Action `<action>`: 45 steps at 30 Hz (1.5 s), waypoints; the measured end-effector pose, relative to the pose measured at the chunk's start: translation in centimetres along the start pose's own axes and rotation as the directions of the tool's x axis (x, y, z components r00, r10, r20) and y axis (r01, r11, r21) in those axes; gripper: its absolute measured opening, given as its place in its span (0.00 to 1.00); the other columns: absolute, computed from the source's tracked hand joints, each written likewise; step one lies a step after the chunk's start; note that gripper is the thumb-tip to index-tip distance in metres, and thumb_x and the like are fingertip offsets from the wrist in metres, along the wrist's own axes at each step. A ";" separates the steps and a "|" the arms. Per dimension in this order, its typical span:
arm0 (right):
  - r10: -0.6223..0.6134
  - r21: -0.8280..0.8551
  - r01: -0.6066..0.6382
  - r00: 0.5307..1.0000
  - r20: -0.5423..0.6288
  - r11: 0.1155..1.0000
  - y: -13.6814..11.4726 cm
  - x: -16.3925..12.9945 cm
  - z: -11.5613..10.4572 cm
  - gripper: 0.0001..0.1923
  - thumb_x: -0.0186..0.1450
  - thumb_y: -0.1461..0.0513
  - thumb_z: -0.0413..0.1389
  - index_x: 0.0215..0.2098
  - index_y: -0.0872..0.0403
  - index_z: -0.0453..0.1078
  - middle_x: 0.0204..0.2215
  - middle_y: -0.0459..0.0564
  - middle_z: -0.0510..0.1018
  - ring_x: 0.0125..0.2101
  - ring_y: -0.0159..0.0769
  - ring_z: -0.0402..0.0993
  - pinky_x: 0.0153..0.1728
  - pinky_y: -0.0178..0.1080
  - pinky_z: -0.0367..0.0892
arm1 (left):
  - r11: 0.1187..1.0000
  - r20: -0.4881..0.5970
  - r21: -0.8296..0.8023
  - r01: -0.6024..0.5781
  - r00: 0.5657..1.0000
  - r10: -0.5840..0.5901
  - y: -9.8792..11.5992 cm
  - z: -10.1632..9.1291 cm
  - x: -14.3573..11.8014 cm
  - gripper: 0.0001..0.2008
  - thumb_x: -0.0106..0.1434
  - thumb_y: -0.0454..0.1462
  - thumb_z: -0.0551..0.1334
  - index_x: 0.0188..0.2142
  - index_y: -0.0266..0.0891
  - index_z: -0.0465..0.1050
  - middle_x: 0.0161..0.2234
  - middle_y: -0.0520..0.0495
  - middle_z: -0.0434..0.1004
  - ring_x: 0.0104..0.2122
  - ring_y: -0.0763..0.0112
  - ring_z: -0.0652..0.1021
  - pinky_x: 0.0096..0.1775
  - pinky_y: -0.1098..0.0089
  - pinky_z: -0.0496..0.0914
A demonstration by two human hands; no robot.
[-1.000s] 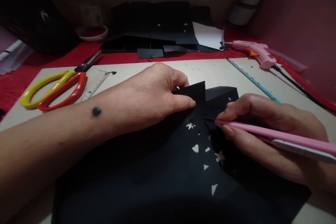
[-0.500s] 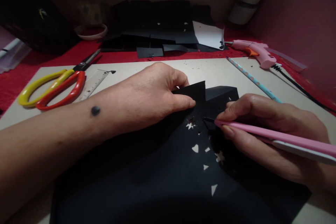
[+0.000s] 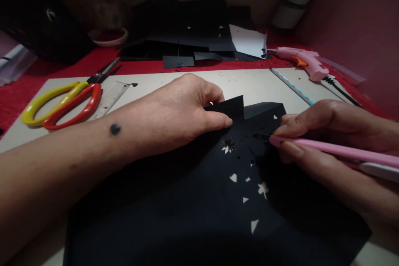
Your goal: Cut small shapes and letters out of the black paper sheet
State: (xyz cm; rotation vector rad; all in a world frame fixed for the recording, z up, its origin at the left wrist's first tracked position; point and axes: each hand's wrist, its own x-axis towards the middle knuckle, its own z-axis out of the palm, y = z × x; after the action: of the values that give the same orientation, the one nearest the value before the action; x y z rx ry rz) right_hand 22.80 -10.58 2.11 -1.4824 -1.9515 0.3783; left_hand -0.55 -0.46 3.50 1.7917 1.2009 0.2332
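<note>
Black card (image 3: 149, 212) spans the lower middle of the view, with several small shapes cut through it, among them a star, a heart and triangles. Its far edge has folded flaps that stand up. My left hand (image 3: 193, 112) pinches the card near this edge, thumb on top and the other fingers behind. In my right hand (image 3: 324, 133) is a pink craft knife (image 3: 330, 147), gripped like a pen. Its dark blade points left and lies at the card's surface, right of the star-shaped hole; I cannot tell whether it touches.
On the pale board (image 3: 149, 79) lie yellow-and-red-handled scissors (image 3: 71, 104), a clear ruler (image 3: 110, 99) and a blue dotted pencil (image 3: 293, 87). Behind, on red cloth, are a pink glue gun (image 3: 304, 62), black card pieces (image 3: 187, 29), a white bottle (image 3: 293, 4) and a round lid (image 3: 109, 38).
My right hand and the craft knife have moved right and slightly up, away from the star-shaped hole. The card has shifted slightly right; my left hand keeps its hold.
</note>
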 end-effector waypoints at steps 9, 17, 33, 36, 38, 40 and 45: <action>0.056 0.020 -0.054 0.996 -0.076 0.998 1.6 -1.0 -0.9 0.12 0.62 0.46 0.66 0.37 0.41 0.79 0.29 0.50 0.81 0.30 0.47 0.80 0.22 0.44 0.71 | 0.999 0.026 -0.041 0.025 0.999 -0.024 -0.3 -0.2 0.0 0.10 0.55 0.46 0.69 0.31 0.43 0.79 0.21 0.51 0.81 0.17 0.66 0.79 0.14 0.74 0.66; 0.092 0.057 -0.092 0.996 -0.002 0.994 0.3 0.0 -0.3 0.04 0.65 0.54 0.64 0.34 0.42 0.78 0.27 0.47 0.82 0.26 0.42 0.77 0.20 0.40 0.66 | 0.997 0.020 -0.074 0.013 1.000 -0.011 -0.1 0.0 0.0 0.10 0.54 0.45 0.70 0.28 0.43 0.78 0.20 0.51 0.80 0.15 0.68 0.77 0.13 0.75 0.65; 0.264 0.232 -0.250 0.964 -0.033 0.940 -0.1 0.5 0.5 0.09 0.65 0.52 0.64 0.27 0.43 0.77 0.22 0.46 0.79 0.20 0.39 0.72 0.15 0.40 0.56 | 0.994 0.075 -0.099 0.043 0.997 -0.036 -0.2 0.2 -0.3 0.10 0.58 0.45 0.67 0.32 0.42 0.77 0.26 0.51 0.82 0.21 0.69 0.79 0.18 0.76 0.65; 0.285 0.262 -0.272 0.958 -0.013 0.926 0.1 0.7 0.5 0.09 0.64 0.52 0.64 0.27 0.43 0.77 0.21 0.45 0.78 0.18 0.35 0.67 0.15 0.39 0.56 | 0.988 0.121 -0.146 0.039 0.992 -0.022 -0.4 0.3 -0.3 0.10 0.60 0.46 0.66 0.33 0.42 0.76 0.27 0.50 0.82 0.22 0.69 0.79 0.19 0.76 0.65; 0.274 0.280 -0.262 0.962 -0.003 0.924 0.1 0.8 0.5 0.09 0.64 0.52 0.64 0.27 0.44 0.78 0.22 0.46 0.79 0.18 0.34 0.66 0.15 0.39 0.56 | 0.987 0.117 -0.160 0.019 0.993 0.000 -0.4 0.4 -0.3 0.10 0.61 0.45 0.65 0.33 0.42 0.75 0.27 0.50 0.82 0.22 0.70 0.78 0.19 0.76 0.64; 0.242 0.284 -0.236 0.970 0.017 0.929 0.2 0.8 0.5 0.09 0.65 0.54 0.63 0.27 0.43 0.77 0.22 0.46 0.78 0.18 0.35 0.67 0.16 0.40 0.58 | 0.987 0.097 -0.160 -0.009 0.995 0.025 -0.5 0.5 -0.2 0.09 0.61 0.44 0.65 0.32 0.42 0.75 0.26 0.51 0.81 0.22 0.71 0.77 0.19 0.76 0.64; 0.198 0.232 -0.205 0.979 0.050 0.951 0.3 0.9 0.5 0.08 0.67 0.55 0.61 0.29 0.41 0.76 0.22 0.46 0.78 0.25 0.42 0.77 0.18 0.40 0.64 | 0.984 0.080 -0.164 -0.070 0.993 0.084 -0.5 0.5 -0.1 0.09 0.62 0.43 0.66 0.30 0.42 0.74 0.25 0.54 0.79 0.21 0.74 0.76 0.20 0.78 0.66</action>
State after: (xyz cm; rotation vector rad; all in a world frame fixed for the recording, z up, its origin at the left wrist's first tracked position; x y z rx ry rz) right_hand 22.53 -9.57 1.83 -1.5279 -1.7098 0.6987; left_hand -0.63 -0.73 2.87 1.6915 1.0233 0.2868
